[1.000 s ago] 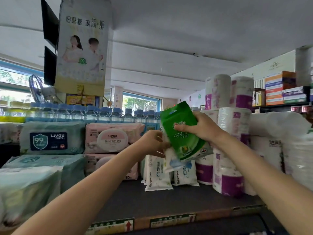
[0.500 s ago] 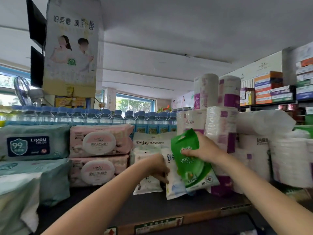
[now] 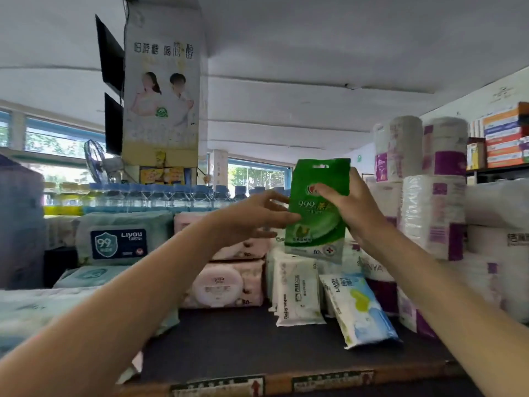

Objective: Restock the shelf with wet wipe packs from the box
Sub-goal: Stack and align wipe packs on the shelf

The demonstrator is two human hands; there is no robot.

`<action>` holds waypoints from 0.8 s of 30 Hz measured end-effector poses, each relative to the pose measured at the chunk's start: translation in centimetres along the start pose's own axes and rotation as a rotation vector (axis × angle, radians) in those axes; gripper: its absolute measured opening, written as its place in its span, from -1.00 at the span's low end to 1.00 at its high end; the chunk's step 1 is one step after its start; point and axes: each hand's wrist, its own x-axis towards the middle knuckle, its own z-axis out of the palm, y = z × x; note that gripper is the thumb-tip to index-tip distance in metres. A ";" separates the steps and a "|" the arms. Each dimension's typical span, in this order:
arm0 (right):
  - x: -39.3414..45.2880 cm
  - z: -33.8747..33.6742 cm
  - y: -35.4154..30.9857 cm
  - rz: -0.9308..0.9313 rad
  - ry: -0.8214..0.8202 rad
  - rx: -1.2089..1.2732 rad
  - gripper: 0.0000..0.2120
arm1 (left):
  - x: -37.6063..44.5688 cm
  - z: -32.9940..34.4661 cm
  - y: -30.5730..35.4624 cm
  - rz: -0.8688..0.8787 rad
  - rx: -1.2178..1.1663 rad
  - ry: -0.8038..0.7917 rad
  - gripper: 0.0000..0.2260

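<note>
Right hand pinches green pack; left hand seemingly touches its edge.

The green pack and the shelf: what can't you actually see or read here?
- Box: nowhere in the head view.
- Green pack: middle print covered by the right hand; small print blurred.
- Left hand: fingertips reach the pack's edge; contact unclear.
- Shelf labels: too blurred to read, cut by the bottom edge.
- Pink packs: partly hidden behind the left arm.
</note>
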 end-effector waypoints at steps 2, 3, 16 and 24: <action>0.7 3.3 -1.0 0.078 -0.076 0.279 -0.80 | -1.7 -3.2 0.7 0.007 0.042 0.096 -0.67; 0.9 5.2 -1.4 0.099 -0.133 0.352 -0.79 | -2.7 -4.9 0.8 0.015 0.070 0.128 -0.71; 1.8 30.8 -8.9 -0.302 -0.562 -0.372 -0.66 | -20.0 -26.8 -0.5 -0.120 0.523 0.458 -0.66; 3.5 41.4 -5.2 -0.232 -0.789 -0.736 -0.61 | -19.2 -33.3 -5.8 -0.359 0.807 0.425 -0.50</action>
